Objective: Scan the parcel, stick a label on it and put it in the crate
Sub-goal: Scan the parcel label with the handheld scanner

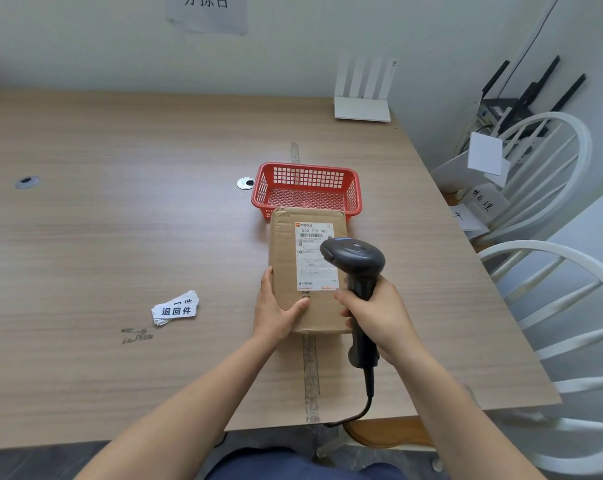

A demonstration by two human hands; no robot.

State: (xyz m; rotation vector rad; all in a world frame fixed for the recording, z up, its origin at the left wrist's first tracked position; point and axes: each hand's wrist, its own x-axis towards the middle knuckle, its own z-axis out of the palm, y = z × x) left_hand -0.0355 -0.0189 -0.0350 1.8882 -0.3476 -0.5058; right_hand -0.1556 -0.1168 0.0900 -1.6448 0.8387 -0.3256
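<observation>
Wooden table [120, 202], parcel [286, 258] between hands, scanner [353, 258] above.

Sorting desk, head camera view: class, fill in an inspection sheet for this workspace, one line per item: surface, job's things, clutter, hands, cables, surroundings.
Surface: wooden table, clear tape strip down it, two round grommets.
Job's things: cardboard parcel flat, shipping label up, its far end at the red crate, which holds nothing; stack of stickers to its left.
Clutter: tape scraps near the stickers.
Hands: left hand grips the parcel's near left corner; right hand holds the scanner over the label.
Cables: scanner cable runs off the near edge.
Surroundings: white router at the far edge, white chairs on the right with papers, paper sign on wall.
</observation>
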